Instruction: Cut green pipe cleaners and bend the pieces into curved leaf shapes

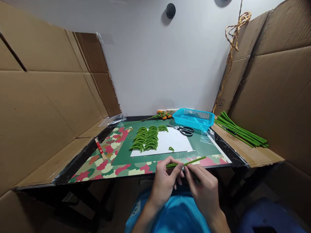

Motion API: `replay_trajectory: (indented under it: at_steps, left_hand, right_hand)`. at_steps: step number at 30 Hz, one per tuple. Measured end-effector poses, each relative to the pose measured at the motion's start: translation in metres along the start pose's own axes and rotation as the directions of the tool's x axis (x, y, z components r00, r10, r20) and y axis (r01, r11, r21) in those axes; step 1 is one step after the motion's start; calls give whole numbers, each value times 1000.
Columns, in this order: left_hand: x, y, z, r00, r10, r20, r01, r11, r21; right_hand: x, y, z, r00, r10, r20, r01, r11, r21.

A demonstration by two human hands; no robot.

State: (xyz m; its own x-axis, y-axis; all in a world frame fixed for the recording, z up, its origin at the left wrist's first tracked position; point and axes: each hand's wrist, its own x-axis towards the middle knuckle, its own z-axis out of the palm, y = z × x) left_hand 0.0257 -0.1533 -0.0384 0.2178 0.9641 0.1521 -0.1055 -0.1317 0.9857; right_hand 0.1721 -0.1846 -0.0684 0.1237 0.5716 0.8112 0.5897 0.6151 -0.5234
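Both hands pinch one green pipe cleaner [191, 161] just in front of the table's near edge. My left hand [166, 179] grips its left end with fingers closed. My right hand [202, 184] holds it near the middle, and the free end sticks out to the upper right. On the white sheet [178, 142] lies a pile of bent green pipe-cleaner pieces [145, 138] and one small green scrap [171, 149].
A blue plastic basket [193, 118] and black scissors [185, 130] sit at the back. A bundle of straight green pipe cleaners [239, 132] lies on cardboard at the right. A red-and-white stick [99, 148] rests at the left. An orange-flowered stem [162, 114] lies by the wall. Cardboard walls stand on both sides.
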Motion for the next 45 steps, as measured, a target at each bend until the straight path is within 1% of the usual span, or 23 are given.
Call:
replay_trajectory:
  at_steps: [2,6,9,12,15,17,21,24,29,33,35,39,40,41,42,45]
  left_hand:
    - [-1,-1,0,1000,12,4,-12,999,32]
    - [-3,-2,-3,999,49,18,-50,993,104]
    - [-1,1,-8,998,39,45,-45,990,134]
    - [1,6,-14,998,23,66,-33,988,151]
    - [2,8,-18,997,-5,78,-10,981,192]
    - [2,8,-19,996,-11,87,-10,972,235]
    - [0,5,-13,992,-4,125,-34,954,297]
    - [-2,4,-10,989,-14,146,-34,947,320]
    - [-4,6,-12,988,-26,150,-28,937,347]
    - [-4,6,-13,985,-40,168,-25,930,366]
    - [-4,7,-12,987,-25,158,-47,898,437]
    - [-6,10,-9,988,39,148,-119,799,590]
    - [-6,10,-9,989,37,145,-117,799,590]
    - [-5,11,-9,989,24,144,-102,821,563]
    - [-5,11,-9,989,3,149,-80,858,508]
    - [-1,11,-11,980,-39,195,-14,964,264]
  right_hand:
    - [0,-3,2,999,-4,33,3,1000,10]
    - [-1,-9,6,998,-34,62,33,999,18]
    - [-1,-10,6,995,-47,87,45,999,23]
    - [1,-7,-1,981,-88,170,89,996,2]
    - [5,0,-11,957,-117,264,140,988,-71]
    - [7,3,-16,959,-110,262,146,982,-120]
    - [6,5,-19,976,-93,196,132,972,-195]
    - [6,4,-19,980,-80,179,117,972,-205]
    - [7,4,-21,972,-47,229,87,982,-165]
    - [6,3,-21,967,-41,250,89,979,-185]
    - [5,3,-20,967,-34,252,92,971,-222]
    - [2,4,-18,965,-22,263,94,959,-268]
    - [2,4,-18,965,-21,260,90,962,-258]
    - [3,5,-18,966,-21,257,84,968,-237]
    - [3,5,-19,968,-23,252,77,975,-207]
    - [6,7,-21,974,-43,221,61,995,-74]
